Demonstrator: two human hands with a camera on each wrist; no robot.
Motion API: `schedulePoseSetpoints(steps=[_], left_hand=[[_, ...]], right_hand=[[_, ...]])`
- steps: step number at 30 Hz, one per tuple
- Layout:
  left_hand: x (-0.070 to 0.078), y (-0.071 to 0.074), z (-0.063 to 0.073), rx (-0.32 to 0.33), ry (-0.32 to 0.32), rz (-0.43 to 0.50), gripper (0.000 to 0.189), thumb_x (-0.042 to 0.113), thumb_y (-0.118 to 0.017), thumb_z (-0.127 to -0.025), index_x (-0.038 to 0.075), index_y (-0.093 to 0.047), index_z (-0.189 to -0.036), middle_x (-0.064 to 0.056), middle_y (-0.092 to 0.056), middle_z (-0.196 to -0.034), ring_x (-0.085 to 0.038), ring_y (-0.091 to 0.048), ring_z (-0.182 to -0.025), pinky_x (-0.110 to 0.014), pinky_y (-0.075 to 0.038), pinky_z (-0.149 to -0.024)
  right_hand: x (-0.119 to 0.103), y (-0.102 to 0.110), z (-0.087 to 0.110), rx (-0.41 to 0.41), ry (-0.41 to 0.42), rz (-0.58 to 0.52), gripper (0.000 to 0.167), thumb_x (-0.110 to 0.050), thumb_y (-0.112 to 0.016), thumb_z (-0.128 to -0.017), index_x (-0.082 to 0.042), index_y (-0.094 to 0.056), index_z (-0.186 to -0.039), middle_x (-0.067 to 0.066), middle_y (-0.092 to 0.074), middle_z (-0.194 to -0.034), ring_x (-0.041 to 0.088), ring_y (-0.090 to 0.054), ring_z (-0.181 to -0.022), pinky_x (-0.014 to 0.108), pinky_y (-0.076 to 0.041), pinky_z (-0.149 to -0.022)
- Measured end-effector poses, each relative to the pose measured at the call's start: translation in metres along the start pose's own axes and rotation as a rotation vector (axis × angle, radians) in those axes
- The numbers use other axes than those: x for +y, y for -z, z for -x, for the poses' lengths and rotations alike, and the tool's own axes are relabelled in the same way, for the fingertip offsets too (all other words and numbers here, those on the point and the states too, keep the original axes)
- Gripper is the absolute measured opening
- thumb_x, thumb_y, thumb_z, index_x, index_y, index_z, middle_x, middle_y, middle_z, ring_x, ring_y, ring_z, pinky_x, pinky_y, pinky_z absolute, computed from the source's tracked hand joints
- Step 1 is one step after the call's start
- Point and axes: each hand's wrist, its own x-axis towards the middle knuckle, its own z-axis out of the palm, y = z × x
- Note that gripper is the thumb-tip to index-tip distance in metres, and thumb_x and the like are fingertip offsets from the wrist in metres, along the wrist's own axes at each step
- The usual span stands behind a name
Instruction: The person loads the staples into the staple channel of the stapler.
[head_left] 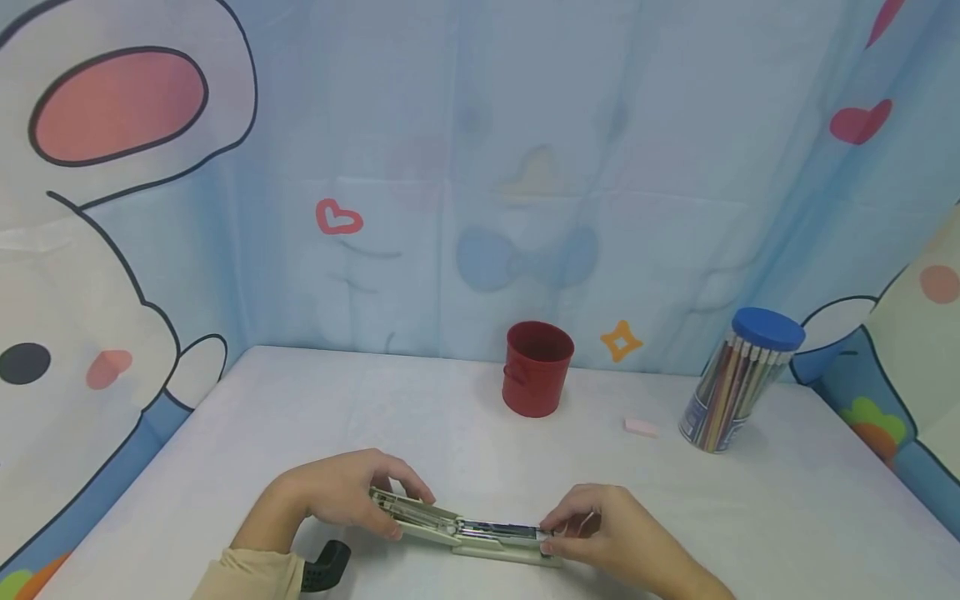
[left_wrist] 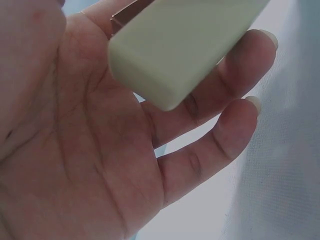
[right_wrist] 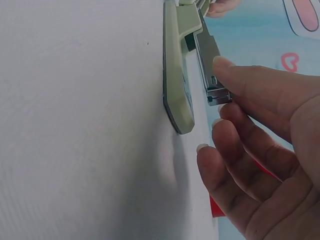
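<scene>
A pale green stapler (head_left: 480, 548) is swung wide open near the front of the table. My left hand (head_left: 337, 493) grips its raised top cover (head_left: 420, 517) between thumb and fingers. In the left wrist view, the blunt end of that cover (left_wrist: 170, 55) crosses in front of my palm (left_wrist: 90, 145). With thumb and forefinger, my right hand (head_left: 618, 533) pinches the free end of the metal staple magazine (right_wrist: 208, 55). The base (right_wrist: 176, 95) sits below the magazine with a gap between them. My other right fingers (right_wrist: 232, 180) are loosely bent.
A red bucket-shaped cup (head_left: 536, 375) stands at the back of the white table (head_left: 375, 408). To its right lie a small pink block (head_left: 641, 427) and a clear, blue-lidded jar of pencils (head_left: 738, 383). A cartoon curtain (head_left: 390, 150) hangs behind.
</scene>
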Motion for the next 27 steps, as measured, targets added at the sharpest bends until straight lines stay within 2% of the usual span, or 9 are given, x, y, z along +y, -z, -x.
schedulePoseSetpoints(steps=[2,10,21,27], left_hand=[[0.000,0.000,0.000,0.000,0.000,-0.001,0.040,0.016,-0.084,-0.078,0.037,-0.075,-0.112,0.017,-0.065,-0.110,-0.019,-0.059,-0.094,-0.041,-0.046,-0.081],[0.002,0.000,0.000,0.001,0.007,0.002,0.041,0.015,-0.083,-0.078,0.037,-0.075,-0.111,0.015,-0.065,-0.110,-0.020,-0.059,-0.092,-0.039,-0.047,-0.077],[0.004,0.000,0.001,0.005,0.005,-0.020,0.041,0.016,-0.083,-0.078,0.037,-0.075,-0.112,0.017,-0.064,-0.109,-0.019,-0.058,-0.091,-0.038,-0.046,-0.076],[0.007,0.000,0.003,0.012,-0.002,-0.035,0.041,0.015,-0.084,-0.078,0.033,-0.075,-0.114,0.017,-0.064,-0.108,-0.019,-0.057,-0.092,-0.038,-0.047,-0.076]], right_hand=[[0.001,0.001,0.000,-0.003,0.000,0.003,0.015,-0.030,-0.086,-0.081,-0.022,-0.079,-0.092,-0.011,-0.065,-0.081,0.008,-0.059,-0.074,0.026,-0.052,-0.069],[0.014,0.004,0.000,-0.052,-0.093,-0.020,0.033,-0.032,-0.092,-0.072,-0.018,-0.076,-0.097,-0.005,-0.063,-0.080,0.013,-0.058,-0.074,0.026,-0.051,-0.068],[0.026,0.004,0.002,-0.053,-0.088,-0.090,0.029,-0.021,-0.093,-0.071,-0.013,-0.078,-0.094,-0.002,-0.064,-0.081,0.011,-0.056,-0.072,0.025,-0.048,-0.062],[0.026,0.003,0.002,-0.044,-0.101,-0.089,0.028,-0.021,-0.093,-0.070,-0.014,-0.079,-0.093,-0.002,-0.064,-0.080,0.011,-0.056,-0.072,0.024,-0.047,-0.062]])
